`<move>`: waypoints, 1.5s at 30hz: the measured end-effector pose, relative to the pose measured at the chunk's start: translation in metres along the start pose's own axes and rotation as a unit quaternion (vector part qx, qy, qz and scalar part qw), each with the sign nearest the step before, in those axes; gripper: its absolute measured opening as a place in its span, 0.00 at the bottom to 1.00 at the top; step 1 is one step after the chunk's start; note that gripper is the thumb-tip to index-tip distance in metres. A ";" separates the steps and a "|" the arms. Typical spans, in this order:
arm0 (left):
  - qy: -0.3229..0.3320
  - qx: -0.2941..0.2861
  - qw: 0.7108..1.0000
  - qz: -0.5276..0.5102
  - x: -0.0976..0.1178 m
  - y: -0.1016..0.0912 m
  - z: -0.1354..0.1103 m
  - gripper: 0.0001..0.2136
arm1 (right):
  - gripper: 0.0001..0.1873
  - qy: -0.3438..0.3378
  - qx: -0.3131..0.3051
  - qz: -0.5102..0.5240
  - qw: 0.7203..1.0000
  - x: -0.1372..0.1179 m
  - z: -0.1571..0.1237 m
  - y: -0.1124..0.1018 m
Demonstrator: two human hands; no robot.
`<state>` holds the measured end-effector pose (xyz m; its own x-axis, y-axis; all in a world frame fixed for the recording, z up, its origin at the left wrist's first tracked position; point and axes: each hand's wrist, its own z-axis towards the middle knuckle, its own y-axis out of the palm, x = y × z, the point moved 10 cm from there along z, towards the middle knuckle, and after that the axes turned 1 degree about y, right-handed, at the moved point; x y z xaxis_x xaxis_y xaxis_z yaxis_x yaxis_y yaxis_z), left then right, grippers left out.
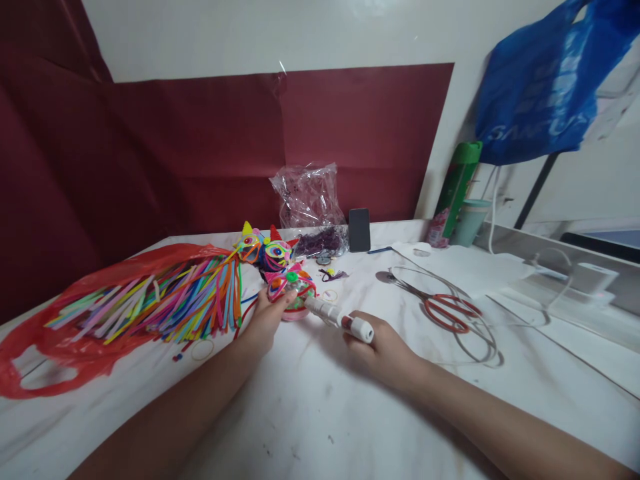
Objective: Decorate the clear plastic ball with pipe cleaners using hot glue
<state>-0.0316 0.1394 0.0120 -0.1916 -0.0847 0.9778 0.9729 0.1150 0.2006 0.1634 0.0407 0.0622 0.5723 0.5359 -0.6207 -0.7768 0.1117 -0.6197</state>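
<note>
My left hand (270, 312) grips a small round pink craft figure (293, 285) with a green centre and orange and pink trim, made of fuzzy stems. My right hand (376, 343) is closed around a white stick-shaped hot glue gun (334, 312) with a dark red patch near its rear end. Its narrow tip points at the figure's right side; whether the two touch I cannot tell. Just behind stand two similar figures, one with yellow and orange parts (248, 247) and one in blue and red (278, 256).
Colourful pipe cleaners (200, 297) lie on a red plastic bag (107, 347) at left. Red-handled scissors (447, 313) rest among looped cable at right. A phone (359, 230), clear plastic packaging (310, 193) and a green spray can (457, 190) stand behind.
</note>
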 end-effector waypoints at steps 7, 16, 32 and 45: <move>-0.008 -0.005 1.000 -0.005 -0.001 0.002 -0.001 0.22 | 0.06 -0.019 -0.012 -0.001 1.000 -0.007 -0.002 0.005; 0.003 -0.004 1.000 -0.012 -0.002 -0.002 0.004 0.18 | 0.08 -0.081 0.022 -0.026 0.996 -0.017 -0.003 -0.002; -0.003 -0.020 1.000 -0.011 -0.008 0.001 0.005 0.24 | 0.06 -0.018 0.014 -0.021 1.000 0.000 -0.002 0.003; 0.005 -0.013 1.000 -0.017 -0.003 0.001 0.003 0.19 | 0.08 -0.018 0.028 -0.021 0.999 -0.004 0.000 -0.002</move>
<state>-0.0303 0.1424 0.0093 -0.2245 -0.0976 0.9696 0.9688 0.0852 0.2329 0.1629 0.0378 0.0663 0.5953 0.5589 -0.5773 -0.7669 0.1810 -0.6157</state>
